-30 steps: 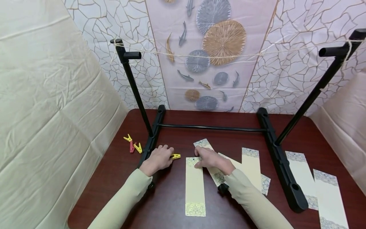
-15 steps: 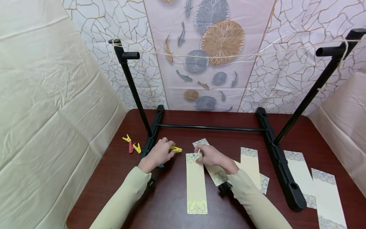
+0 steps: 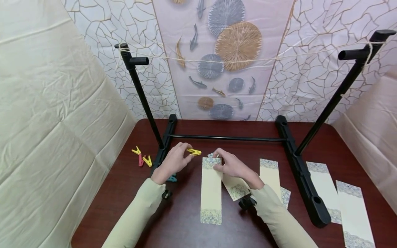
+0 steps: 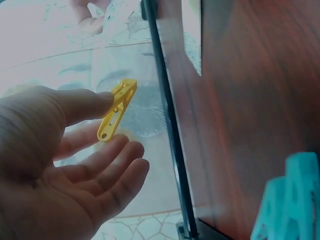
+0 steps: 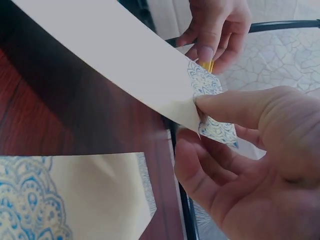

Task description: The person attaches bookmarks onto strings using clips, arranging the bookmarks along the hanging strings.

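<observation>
Between thumb and index finger, my left hand (image 3: 175,160) pinches a yellow clothespin (image 4: 117,110), raised above the table and pointing toward the right hand. My right hand (image 3: 231,164) pinches a cream paper bookmark (image 3: 211,193) with blue lace-patterned ends near its top edge; in the right wrist view it bends slightly and hangs off the table. Behind it, partly hidden by the hand, another patterned bookmark (image 3: 234,186) lies on the table. Beneath the left wrist a teal clothespin (image 4: 292,200) shows, close up in the left wrist view.
A black stand with posts (image 3: 141,93) carries a thin string (image 3: 198,61) across. Yellow and red clothespins (image 3: 140,159) lie to the left. More bookmarks lie right, some (image 3: 324,189) beyond the stand's right foot (image 3: 304,175). A patterned cloth (image 3: 223,86) hangs behind.
My left hand has lifted the yellow clothespin up and slightly right. My right hand has raised the bookmark away from the table. The teal clothespin has come into sight under the left wrist.
</observation>
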Demonstrator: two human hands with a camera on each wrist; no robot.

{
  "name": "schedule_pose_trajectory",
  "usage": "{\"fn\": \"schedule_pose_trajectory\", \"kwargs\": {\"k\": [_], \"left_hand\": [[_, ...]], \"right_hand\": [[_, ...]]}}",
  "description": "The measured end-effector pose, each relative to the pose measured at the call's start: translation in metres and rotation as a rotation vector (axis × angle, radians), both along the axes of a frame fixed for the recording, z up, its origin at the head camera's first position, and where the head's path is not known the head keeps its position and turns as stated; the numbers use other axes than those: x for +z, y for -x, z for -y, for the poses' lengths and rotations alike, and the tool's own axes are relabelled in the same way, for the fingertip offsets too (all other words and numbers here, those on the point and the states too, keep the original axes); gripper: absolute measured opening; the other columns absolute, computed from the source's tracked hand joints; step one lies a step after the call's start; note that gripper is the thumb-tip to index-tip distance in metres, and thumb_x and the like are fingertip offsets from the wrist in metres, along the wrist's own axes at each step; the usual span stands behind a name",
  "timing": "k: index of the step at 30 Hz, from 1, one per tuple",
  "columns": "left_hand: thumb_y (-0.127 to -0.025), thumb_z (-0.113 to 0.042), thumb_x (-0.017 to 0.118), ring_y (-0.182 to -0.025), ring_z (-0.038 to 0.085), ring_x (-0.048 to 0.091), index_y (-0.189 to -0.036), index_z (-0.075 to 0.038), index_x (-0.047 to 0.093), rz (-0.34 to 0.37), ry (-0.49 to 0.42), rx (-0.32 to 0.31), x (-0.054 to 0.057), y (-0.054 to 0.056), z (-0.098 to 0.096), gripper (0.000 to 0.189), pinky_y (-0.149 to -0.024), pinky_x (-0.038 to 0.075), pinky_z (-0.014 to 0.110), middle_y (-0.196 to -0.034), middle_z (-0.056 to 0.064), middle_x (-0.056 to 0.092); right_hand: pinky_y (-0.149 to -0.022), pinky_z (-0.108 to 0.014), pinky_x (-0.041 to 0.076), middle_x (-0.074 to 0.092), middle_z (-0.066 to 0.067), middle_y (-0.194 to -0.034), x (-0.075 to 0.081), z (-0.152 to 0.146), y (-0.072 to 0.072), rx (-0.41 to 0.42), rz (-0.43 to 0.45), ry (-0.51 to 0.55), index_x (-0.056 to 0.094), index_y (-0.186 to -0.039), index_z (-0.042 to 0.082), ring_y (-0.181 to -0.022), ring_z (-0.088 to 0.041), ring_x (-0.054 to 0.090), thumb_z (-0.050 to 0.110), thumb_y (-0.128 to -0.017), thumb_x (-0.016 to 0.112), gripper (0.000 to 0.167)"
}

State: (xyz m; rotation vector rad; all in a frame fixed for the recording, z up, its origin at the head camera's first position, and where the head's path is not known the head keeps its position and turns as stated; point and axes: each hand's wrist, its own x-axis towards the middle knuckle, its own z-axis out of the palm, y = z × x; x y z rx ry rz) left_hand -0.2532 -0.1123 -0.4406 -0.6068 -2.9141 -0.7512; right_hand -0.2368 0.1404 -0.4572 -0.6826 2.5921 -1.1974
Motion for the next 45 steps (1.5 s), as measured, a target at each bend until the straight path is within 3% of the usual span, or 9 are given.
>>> {"fn": "schedule_pose_trajectory", "kwargs": {"k": [5,12,19,21,26,32,40,45], "left_hand": [[-0.093,-0.023,0.068,-0.091,0.023,0.064,-0.122,-0.008,0.063,-0.04,-0.07,-0.006,0.007,0.001,-0.005,0.033,-0.068,0.052,0.03,-0.109,0.012,0.062],[-0.09,-0.024,0.072,-0.09,0.019,0.065,-0.125,-0.006,0.059,-0.13,-0.188,0.002,0.021,0.003,-0.013,0.041,-0.075,0.056,0.033,-0.105,0.01,0.063],[-0.09,-0.025,0.072,-0.085,0.017,0.065,-0.117,-0.004,0.057,-0.201,-0.317,-0.01,0.034,0.006,-0.019,0.037,-0.074,0.057,0.031,-0.102,0.01,0.065],[-0.091,-0.025,0.071,-0.086,0.016,0.064,-0.117,-0.004,0.058,-0.218,-0.341,-0.015,0.038,0.007,-0.022,0.036,-0.074,0.057,0.03,-0.102,0.008,0.064],[-0.092,-0.024,0.07,-0.09,0.017,0.064,-0.12,-0.006,0.059,-0.227,-0.414,-0.028,0.047,0.009,-0.029,0.035,-0.075,0.056,0.028,-0.105,0.008,0.063],[-0.091,-0.023,0.072,-0.087,0.019,0.065,-0.122,-0.005,0.06,-0.262,-0.509,-0.033,0.062,0.012,-0.034,0.038,-0.075,0.056,0.031,-0.104,0.015,0.064],[-0.088,-0.023,0.074,-0.085,0.019,0.064,-0.118,-0.003,0.06,-0.318,-0.597,-0.04,0.091,0.013,-0.028,0.038,-0.072,0.053,0.023,-0.1,0.013,0.065],[-0.091,-0.022,0.072,-0.087,0.019,0.064,-0.118,-0.005,0.062,-0.363,-0.588,-0.054,0.108,0.013,-0.024,0.034,-0.073,0.055,0.028,-0.1,0.012,0.063]], "right_hand": [[-0.057,-0.031,0.052,0.049,-0.003,-0.072,0.007,-0.001,-0.001,0.013,-0.006,0.081,0.051,-0.119,0.014,-0.06,-0.017,0.05,0.012,-0.095,0.062,0.027],[-0.055,-0.033,0.051,0.051,-0.006,-0.069,0.018,-0.008,-0.002,0.02,-0.022,0.141,0.053,-0.125,0.013,-0.065,-0.034,0.062,0.013,-0.097,0.061,0.029],[-0.054,-0.032,0.049,0.058,-0.016,-0.073,0.029,-0.018,-0.002,-0.005,-0.021,0.2,0.053,-0.127,0.011,-0.061,-0.025,0.059,0.016,-0.097,0.063,0.032],[-0.054,-0.032,0.049,0.058,-0.018,-0.073,0.032,-0.02,-0.001,-0.019,-0.025,0.207,0.054,-0.127,0.011,-0.061,-0.028,0.059,0.016,-0.096,0.063,0.033],[-0.057,-0.037,0.053,0.057,-0.015,-0.072,0.041,-0.023,-0.003,-0.074,0.013,0.246,0.054,-0.126,0.014,-0.062,-0.032,0.061,0.017,-0.096,0.064,0.031],[-0.06,-0.038,0.055,0.06,-0.014,-0.075,0.052,-0.024,-0.002,-0.107,0.047,0.294,0.056,-0.123,0.014,-0.061,-0.025,0.063,0.016,-0.095,0.065,0.03],[-0.061,-0.032,0.054,0.064,-0.012,-0.08,0.067,-0.018,0.01,-0.048,-0.057,0.248,0.061,-0.114,0.007,-0.059,-0.018,0.062,0.014,-0.093,0.067,0.023],[-0.061,-0.034,0.054,0.066,-0.011,-0.083,0.08,-0.009,0.013,-0.022,-0.061,0.221,0.064,-0.112,0.008,-0.058,-0.017,0.061,0.016,-0.093,0.068,0.021]]}}
